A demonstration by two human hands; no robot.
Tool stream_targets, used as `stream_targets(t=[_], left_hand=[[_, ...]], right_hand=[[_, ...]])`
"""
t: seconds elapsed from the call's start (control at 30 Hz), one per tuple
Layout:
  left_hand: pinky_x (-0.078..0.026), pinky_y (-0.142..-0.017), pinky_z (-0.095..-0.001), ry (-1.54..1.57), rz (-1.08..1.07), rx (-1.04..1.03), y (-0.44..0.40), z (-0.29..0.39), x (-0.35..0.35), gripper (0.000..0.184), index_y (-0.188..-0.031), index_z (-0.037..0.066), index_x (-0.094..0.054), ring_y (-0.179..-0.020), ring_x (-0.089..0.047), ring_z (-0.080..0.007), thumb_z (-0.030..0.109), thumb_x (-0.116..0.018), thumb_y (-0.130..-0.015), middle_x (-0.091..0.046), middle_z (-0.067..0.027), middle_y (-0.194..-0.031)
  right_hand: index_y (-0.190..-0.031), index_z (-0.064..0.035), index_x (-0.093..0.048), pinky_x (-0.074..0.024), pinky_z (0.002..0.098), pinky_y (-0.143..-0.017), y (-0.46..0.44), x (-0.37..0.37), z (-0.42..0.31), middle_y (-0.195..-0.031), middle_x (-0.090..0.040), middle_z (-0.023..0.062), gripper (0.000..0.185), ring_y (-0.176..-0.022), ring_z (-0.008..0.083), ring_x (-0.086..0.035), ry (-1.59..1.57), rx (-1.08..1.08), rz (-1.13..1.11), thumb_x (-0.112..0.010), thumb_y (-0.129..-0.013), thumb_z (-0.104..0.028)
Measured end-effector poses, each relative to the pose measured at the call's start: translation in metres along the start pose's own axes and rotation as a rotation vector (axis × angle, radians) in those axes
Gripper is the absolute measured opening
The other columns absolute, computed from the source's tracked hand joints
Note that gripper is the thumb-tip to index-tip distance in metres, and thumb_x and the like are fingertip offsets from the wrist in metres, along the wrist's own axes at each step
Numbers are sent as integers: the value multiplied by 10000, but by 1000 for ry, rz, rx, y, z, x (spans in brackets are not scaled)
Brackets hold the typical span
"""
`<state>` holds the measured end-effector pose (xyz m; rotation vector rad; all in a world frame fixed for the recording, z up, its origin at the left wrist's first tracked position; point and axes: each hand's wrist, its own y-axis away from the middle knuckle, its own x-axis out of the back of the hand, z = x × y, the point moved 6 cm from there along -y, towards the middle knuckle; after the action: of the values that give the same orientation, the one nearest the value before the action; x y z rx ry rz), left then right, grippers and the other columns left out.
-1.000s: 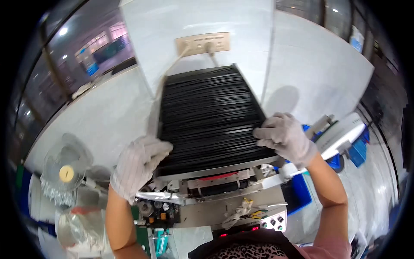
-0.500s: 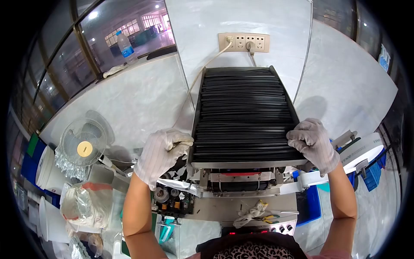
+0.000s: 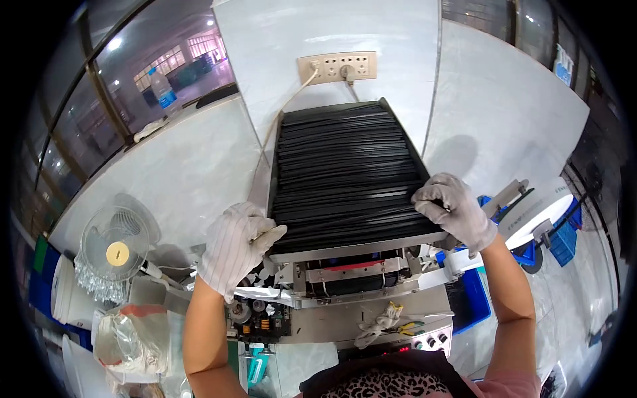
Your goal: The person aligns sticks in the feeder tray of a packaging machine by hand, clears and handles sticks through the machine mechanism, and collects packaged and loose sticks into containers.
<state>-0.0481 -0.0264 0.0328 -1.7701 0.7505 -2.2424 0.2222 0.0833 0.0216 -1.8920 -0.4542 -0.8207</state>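
Black strips (image 3: 352, 166) lie crosswise in the metal tray (image 3: 358, 247), long axis running between left hand (image 3: 240, 242) and right hand (image 3: 456, 207), each curled near its side (pinching any, I can't tell from here).

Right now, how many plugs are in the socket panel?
2: one plug at the left end of the socket panel, another plug just right of its middle. None looks hidden.

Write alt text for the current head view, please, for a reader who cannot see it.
A gloved left hand and a gloved right hand flank the near end of a tray packed with thin black strips, above a machine. A wall socket panel is behind, a fan to the left.
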Motion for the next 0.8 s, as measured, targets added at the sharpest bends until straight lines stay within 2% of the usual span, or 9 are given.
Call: stream_targets(t=[0.13,0.2,0.27,0.3,0.33,0.4,0.53,0.63,0.8], left_hand=[[-437,-545,-324,-39,24,-32,0,9,0,149,-750,36,-663,-627,-559,-249,180,-683,-718,-598,-108,-704],[-466,-657,-344,49,307,95,2,16,13,178,-809,39,-637,-731,-580,-256,162,-704,-699,-613,-103,-800],[-469,-677,-342,75,321,77,2,36,19,251,-894,33,-620,-738,-581,-255,116,-718,-678,-620,-112,-842],[-468,-682,-342,94,341,46,2,44,21,255,-910,29,-620,-744,-578,-262,112,-709,-686,-619,-117,-852],[-467,-687,-343,118,358,17,1,52,22,259,-927,25,-619,-749,-576,-270,108,-700,-695,-618,-122,-862],[-462,-753,-336,93,348,-76,-1,61,20,252,-951,11,-615,-852,-575,-284,66,-672,-711,-622,-146,-919],[-451,-789,-364,126,377,-137,4,58,5,233,-969,-10,-599,-902,-571,-295,35,-634,-744,-618,-149,-949],[-439,-813,-371,95,283,-79,4,51,-13,235,-1003,-19,-591,-919,-551,-299,57,-604,-781,-610,-158,-953],[-436,-814,-371,90,292,-36,-2,56,-20,218,-982,-16,-599,-916,-552,-302,53,-603,-775,-607,-155,-947]], right_hand=[[-728,-54,-582,-457,349,-709,2,19,-10,-724,-606,73,72,-732,262,-581,121,79,134,-639,-713,-96],[-770,-68,-571,-456,343,-734,10,46,-21,-727,-601,62,65,-742,237,-591,200,32,141,-624,-733,-82],[-799,-80,-563,-449,342,-777,29,75,-20,-777,-620,56,77,-765,201,-596,-36,-41,312,-624,-752,-85],[-796,-82,-549,-441,331,-812,48,88,-8,-835,-631,66,63,-814,178,-588,-119,-194,340,-609,-780,-91],[-826,-53,-566,-437,294,-798,63,104,-10,-840,-626,75,48,-822,152,-569,-160,-241,456,-593,-796,-79],[-874,-18,-581,-423,257,-781,104,131,-10,-827,-600,56,75,-820,117,-538,-338,-556,744,-555,-829,-72],[-909,13,-585,-426,208,-645,188,191,-10,-837,-568,46,162,-707,88,-526,-270,-472,1099,-511,-887,-129],[-888,10,-586,-440,219,-555,224,205,-25,-796,-559,46,163,-612,101,-543,-174,-612,1112,-538,-873,-145],[-913,-8,-596,-471,224,-615,274,196,6,-791,-566,30,165,-686,83,-536,-11,-838,1100,-543,-881,-161]])
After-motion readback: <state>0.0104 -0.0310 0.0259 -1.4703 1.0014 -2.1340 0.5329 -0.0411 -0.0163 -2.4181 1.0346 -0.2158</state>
